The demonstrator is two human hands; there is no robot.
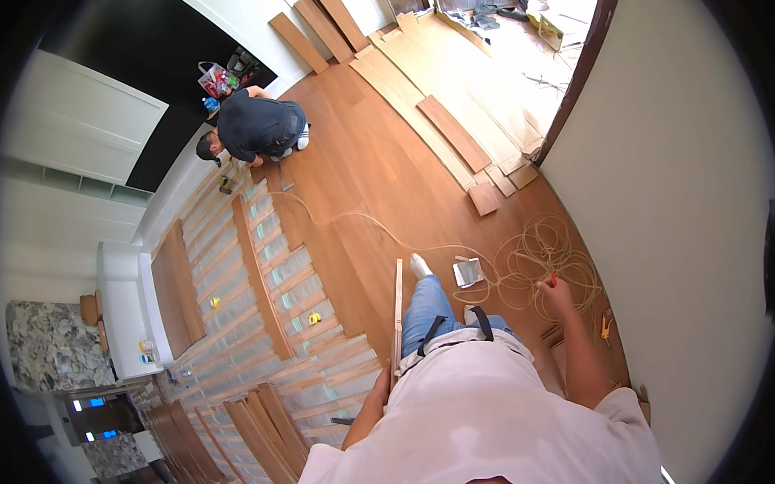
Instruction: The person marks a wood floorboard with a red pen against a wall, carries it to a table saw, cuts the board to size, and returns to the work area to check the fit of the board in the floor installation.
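A long wooden floorboard [398, 311], seen nearly edge-on, stands along my left leg. My left hand [383, 383] grips it near its lower end, though my body and the board hide most of the fingers. Out to the right, my right hand [558, 301] is closed on a small red object [553, 280], too small to name. Just beyond that hand lies a loosely coiled thin tan hose [545, 247], which runs left across the floor. A small silver-white open packet [468, 273] lies between my foot and the coil.
A person [259, 125] crouches at the far left where laid flooring [356, 173] meets exposed battens [222, 330]. Two yellow tape measures [314, 319] sit there. Loose boards [262, 425] lie at lower left, more planks [453, 133] by the doorway. A yellow-handled tool [606, 326] lies near the right wall.
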